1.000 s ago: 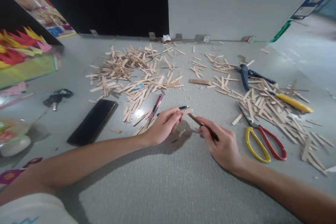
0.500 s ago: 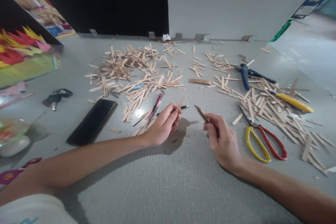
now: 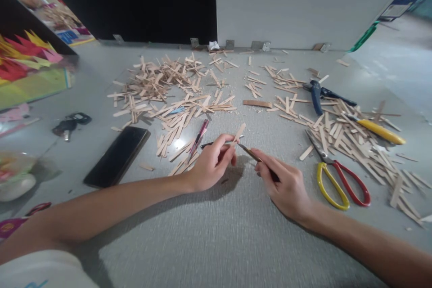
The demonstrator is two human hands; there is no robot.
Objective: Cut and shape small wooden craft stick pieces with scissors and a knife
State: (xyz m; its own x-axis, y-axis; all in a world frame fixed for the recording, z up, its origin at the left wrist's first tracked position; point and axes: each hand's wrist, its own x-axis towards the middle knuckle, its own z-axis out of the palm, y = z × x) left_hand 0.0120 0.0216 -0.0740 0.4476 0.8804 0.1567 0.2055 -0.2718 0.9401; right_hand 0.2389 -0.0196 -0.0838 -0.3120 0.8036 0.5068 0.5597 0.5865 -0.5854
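Note:
Pinched in my left hand (image 3: 212,162) is a small wooden craft stick (image 3: 240,131), its upper end pointing up and away from me. My right hand (image 3: 283,180) is closed around a craft knife (image 3: 251,153). The blade tip reaches the stick close to my left fingertips; whether it is cutting in, I cannot tell. Both hands are held above the grey table (image 3: 202,243). Just behind my left hand lie a dark pen (image 3: 206,145), partly hidden, and a purple-pink cutter (image 3: 199,137).
Loose craft sticks (image 3: 162,76) are heaped at the back left, more at right. A phone (image 3: 118,157) and keys (image 3: 72,123) lie left. Red-and-yellow-handled scissors (image 3: 332,177), blue-handled pliers (image 3: 316,97) and a yellow-handled tool (image 3: 380,131) lie right. An upright board (image 3: 303,4) stands behind.
My right hand has brought the craft knife left until its tip meets the stick. My left hand has turned slightly, so more of the stick shows.

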